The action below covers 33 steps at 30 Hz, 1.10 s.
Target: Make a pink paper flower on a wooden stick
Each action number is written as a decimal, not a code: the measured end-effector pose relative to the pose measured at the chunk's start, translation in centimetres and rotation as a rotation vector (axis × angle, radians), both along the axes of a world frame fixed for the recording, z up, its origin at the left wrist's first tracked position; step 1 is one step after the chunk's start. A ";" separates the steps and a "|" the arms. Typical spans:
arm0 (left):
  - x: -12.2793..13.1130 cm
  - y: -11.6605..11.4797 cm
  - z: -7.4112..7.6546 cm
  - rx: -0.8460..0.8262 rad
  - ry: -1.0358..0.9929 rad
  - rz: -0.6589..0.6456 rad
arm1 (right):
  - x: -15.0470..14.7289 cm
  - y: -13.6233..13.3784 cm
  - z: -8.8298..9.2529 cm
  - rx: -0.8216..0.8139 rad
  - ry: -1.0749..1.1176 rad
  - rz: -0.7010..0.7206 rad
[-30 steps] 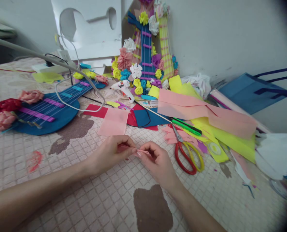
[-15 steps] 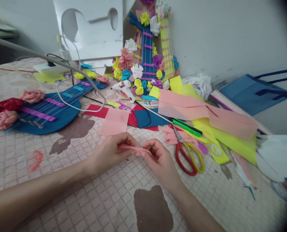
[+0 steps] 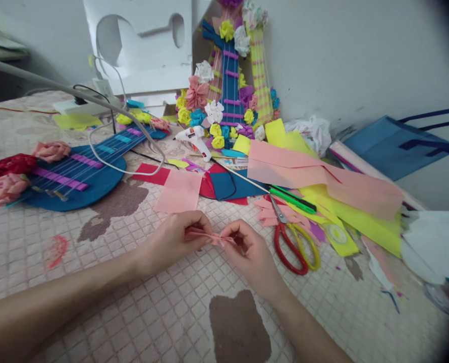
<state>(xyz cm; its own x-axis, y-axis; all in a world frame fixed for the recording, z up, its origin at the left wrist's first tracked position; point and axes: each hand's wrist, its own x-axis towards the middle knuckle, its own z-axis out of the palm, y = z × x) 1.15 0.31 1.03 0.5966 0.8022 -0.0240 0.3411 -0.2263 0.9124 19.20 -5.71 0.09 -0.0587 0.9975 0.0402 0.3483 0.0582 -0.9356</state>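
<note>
Between my two hands is a folded strip of pink fabric (image 3: 214,237), pinched narrow near its middle. My left hand (image 3: 181,236) is closed on its left end, thumb below and fingers above. At the other end, my right hand (image 3: 249,247) grips it between thumb and fingertips. Just beyond my left hand lies a flat pink square (image 3: 179,190). Scissors (image 3: 290,247) with one red and one yellow handle lie to the right of my right hand, near cut pink strips (image 3: 268,212) and a green cutter (image 3: 294,198).
A blue paper guitar (image 3: 76,176) with fabric roses lies at left, a white cable (image 3: 133,172) looping over it. A glue gun (image 3: 194,138) rests at the back before flower-covered guitars (image 3: 231,80). Pink and yellow sheets (image 3: 323,176) spread at right. The quilted cloth (image 3: 133,312) has worn brown patches.
The pink fabric is more gathered at its middle between my fingertips. Both hands have shifted only slightly; the things around them stay in place.
</note>
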 end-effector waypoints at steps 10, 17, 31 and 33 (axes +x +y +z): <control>0.0 0.0 -0.2 -0.018 -0.013 0.027 | 0.0 0.0 -0.2 -0.005 0.028 -0.028; 0.0 0.0 0.0 -0.042 0.030 0.034 | -0.1 0.1 0.0 -0.042 0.053 -0.077; 0.2 0.0 -0.5 -0.069 -0.063 0.054 | -0.2 0.0 -0.9 -0.028 0.064 -0.109; 0.2 0.0 -0.5 -0.062 -0.067 0.035 | -0.2 -0.1 -1.0 -0.031 0.101 -0.112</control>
